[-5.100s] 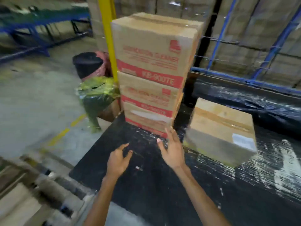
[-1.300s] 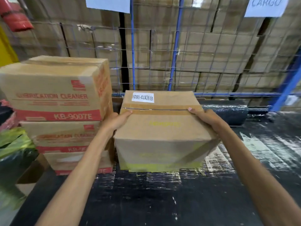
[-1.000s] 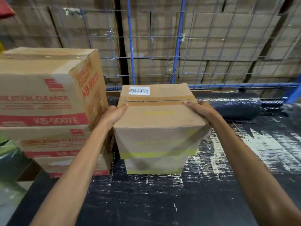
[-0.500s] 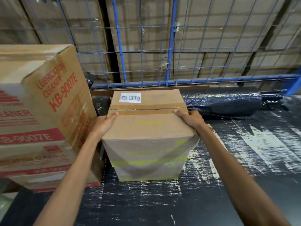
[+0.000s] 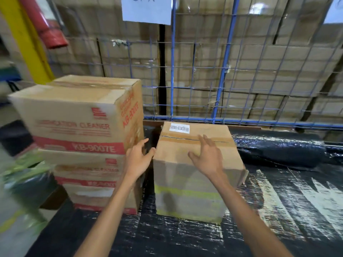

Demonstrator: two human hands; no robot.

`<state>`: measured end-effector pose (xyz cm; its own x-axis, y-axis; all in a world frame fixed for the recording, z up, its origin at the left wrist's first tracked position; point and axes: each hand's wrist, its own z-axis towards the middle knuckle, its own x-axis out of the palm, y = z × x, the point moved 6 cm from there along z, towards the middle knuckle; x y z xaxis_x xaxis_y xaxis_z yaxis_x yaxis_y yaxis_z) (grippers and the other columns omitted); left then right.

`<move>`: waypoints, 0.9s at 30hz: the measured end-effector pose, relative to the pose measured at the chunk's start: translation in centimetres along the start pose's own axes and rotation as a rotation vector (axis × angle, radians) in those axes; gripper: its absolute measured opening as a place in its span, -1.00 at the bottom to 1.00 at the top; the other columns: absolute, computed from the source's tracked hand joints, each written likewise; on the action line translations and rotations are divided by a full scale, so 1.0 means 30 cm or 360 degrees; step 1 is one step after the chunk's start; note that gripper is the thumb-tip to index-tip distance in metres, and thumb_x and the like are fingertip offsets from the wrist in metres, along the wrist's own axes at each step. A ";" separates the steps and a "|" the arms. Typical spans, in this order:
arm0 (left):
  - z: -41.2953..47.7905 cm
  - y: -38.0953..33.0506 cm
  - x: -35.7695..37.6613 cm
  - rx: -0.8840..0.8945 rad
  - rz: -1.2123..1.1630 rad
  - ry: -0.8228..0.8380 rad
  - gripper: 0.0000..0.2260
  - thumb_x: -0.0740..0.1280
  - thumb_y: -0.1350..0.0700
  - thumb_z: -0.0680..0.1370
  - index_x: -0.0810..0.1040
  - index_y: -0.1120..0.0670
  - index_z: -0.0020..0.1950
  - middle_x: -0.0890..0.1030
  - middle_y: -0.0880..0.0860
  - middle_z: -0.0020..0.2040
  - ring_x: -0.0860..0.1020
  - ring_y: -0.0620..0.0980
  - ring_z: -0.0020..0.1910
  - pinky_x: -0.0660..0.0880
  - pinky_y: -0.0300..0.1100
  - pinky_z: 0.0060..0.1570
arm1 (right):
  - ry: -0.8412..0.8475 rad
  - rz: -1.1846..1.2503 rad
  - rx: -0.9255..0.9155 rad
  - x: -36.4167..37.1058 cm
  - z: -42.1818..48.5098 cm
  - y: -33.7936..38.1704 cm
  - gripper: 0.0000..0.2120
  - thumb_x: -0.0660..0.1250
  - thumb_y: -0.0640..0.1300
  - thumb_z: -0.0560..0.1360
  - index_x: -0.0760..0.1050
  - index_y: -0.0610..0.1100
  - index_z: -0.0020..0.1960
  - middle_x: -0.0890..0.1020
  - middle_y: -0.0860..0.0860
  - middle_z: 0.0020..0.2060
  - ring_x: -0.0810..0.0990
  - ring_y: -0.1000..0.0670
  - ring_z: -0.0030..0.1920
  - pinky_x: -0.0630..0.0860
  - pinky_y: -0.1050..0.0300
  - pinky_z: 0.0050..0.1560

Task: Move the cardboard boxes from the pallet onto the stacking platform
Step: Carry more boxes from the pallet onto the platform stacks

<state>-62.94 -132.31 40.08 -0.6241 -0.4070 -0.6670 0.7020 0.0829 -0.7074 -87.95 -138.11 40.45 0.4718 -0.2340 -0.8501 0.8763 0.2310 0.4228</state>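
A plain cardboard box [image 5: 187, 191] with a white label and yellow stripes rests on the black plastic-wrapped platform [image 5: 278, 210]. To its left stands a stack of three boxes [image 5: 78, 138] printed in red "KB-9007E". My left hand [image 5: 137, 160] hovers with fingers spread in the gap between the stack and the plain box, its thumb near the box's top left corner. My right hand [image 5: 206, 158] is open above the box's top, fingers apart, holding nothing.
A blue wire mesh fence [image 5: 219, 71] runs along the platform's back, with wrapped cartons behind it. A black wrapped roll [image 5: 282, 151] lies at the back right. A yellow post [image 5: 24, 39] and a red cylinder [image 5: 46, 25] stand at upper left. Green-wrapped goods [image 5: 22, 175] sit left.
Both hands gripped the plain box's sides and set it down beside the stack; now they have let go and drawn back, fingers spread. The camera view has shifted left and up.
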 end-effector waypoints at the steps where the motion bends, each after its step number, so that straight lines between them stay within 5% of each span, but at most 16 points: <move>1: -0.047 0.012 -0.055 0.0038 -0.0001 -0.0065 -0.57 0.35 -0.09 0.60 0.50 -0.05 0.46 0.66 0.05 0.27 0.61 0.13 0.22 0.51 -0.09 0.14 | 0.0001 0.0046 -0.0097 0.013 -0.039 0.089 -0.28 0.41 0.09 0.48 0.31 -0.16 0.54 0.37 -0.15 0.52 0.32 -0.15 0.53 0.35 -0.09 0.42; 4: -0.195 0.122 -0.258 -0.0003 0.0108 -0.0225 -0.57 0.34 -0.09 0.61 0.48 -0.05 0.47 0.70 0.05 0.15 0.66 0.11 0.01 0.54 -0.08 0.04 | 0.0019 0.0192 -0.0384 0.071 -0.148 0.375 -0.33 0.38 0.12 0.51 0.34 -0.12 0.53 0.43 -0.10 0.49 0.35 -0.12 0.51 0.36 -0.08 0.44; 7: -0.350 0.311 -0.511 -0.0198 0.0264 -0.0405 -0.57 0.35 -0.09 0.60 0.48 -0.09 0.47 0.69 0.10 0.14 0.63 0.18 0.16 0.53 -0.01 0.10 | 0.0078 0.0363 -0.0662 0.134 -0.268 0.678 -0.34 0.37 0.13 0.54 0.33 -0.09 0.55 0.41 -0.06 0.51 0.34 -0.07 0.52 0.36 -0.10 0.47; 14: -0.792 0.714 -1.075 -0.0550 0.0289 -0.0882 -0.55 0.33 -0.12 0.52 0.57 0.00 0.37 0.69 0.16 0.17 0.64 0.21 0.14 0.53 0.03 0.10 | 0.0329 0.0591 -0.1094 0.304 -0.633 1.352 -0.39 0.42 0.06 0.51 0.43 -0.15 0.49 0.49 -0.11 0.44 0.42 -0.11 0.47 0.28 0.05 0.47; 19: -1.256 0.992 -1.498 -0.0804 0.0356 -0.1133 -0.61 0.45 0.04 0.56 0.58 0.10 0.37 0.69 0.20 0.17 0.65 0.23 0.09 0.49 -0.03 0.06 | 0.0529 0.0694 -0.1397 0.442 -1.079 1.897 -0.39 0.43 0.07 0.50 0.44 -0.13 0.48 0.50 -0.11 0.44 0.44 -0.11 0.46 0.32 0.00 0.44; 27: -2.106 1.390 -2.158 -0.1195 0.0602 -0.1408 -0.62 0.41 -0.02 0.56 0.59 0.06 0.35 0.70 0.11 0.16 0.65 0.16 0.06 0.50 -0.05 -0.02 | 0.0998 0.0816 -0.1743 0.595 -1.978 2.622 -0.38 0.38 0.09 0.53 0.38 -0.11 0.51 0.43 -0.06 0.50 0.38 -0.06 0.50 0.31 0.04 0.47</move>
<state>-14.94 -45.04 38.99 0.2317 -0.6977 -0.6779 0.2330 0.7164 -0.6577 -16.38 -68.07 39.88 0.3380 0.5007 -0.7969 -0.0465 0.8546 0.5172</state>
